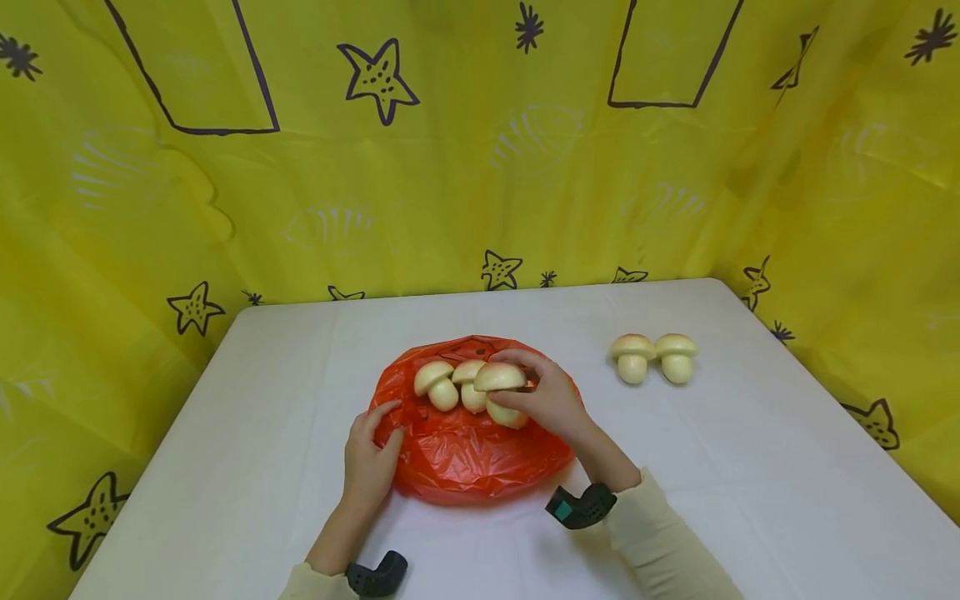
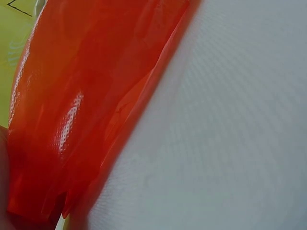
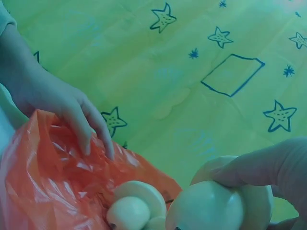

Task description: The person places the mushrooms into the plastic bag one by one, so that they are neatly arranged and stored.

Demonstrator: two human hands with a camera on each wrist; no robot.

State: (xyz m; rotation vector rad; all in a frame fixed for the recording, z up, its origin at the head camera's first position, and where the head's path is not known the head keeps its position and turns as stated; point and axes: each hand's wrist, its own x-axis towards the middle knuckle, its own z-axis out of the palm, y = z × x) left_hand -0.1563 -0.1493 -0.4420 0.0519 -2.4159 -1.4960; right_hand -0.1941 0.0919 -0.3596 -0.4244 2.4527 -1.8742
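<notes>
A red plastic bag (image 1: 480, 467) lies spread on the table, its opening facing up. My left hand (image 1: 371, 462) grips the bag's left edge, fingers over the rim in the right wrist view. Two pale mushrooms (image 1: 437, 385) with rounded caps rest on the red plastic in the bag's opening. Beside them my right hand (image 1: 551, 396) holds another mushroom (image 1: 498, 377) by its cap, thumb and fingers around it. Its round stem end (image 3: 206, 208) faces the camera in the right wrist view. Red plastic (image 2: 96, 96) fills much of the left wrist view.
Two more mushrooms (image 1: 632, 358) stand side by side on the white table (image 1: 750, 475), right of the bag. A yellow curtain (image 1: 450, 183) with drawn stars hangs behind the table and along both sides.
</notes>
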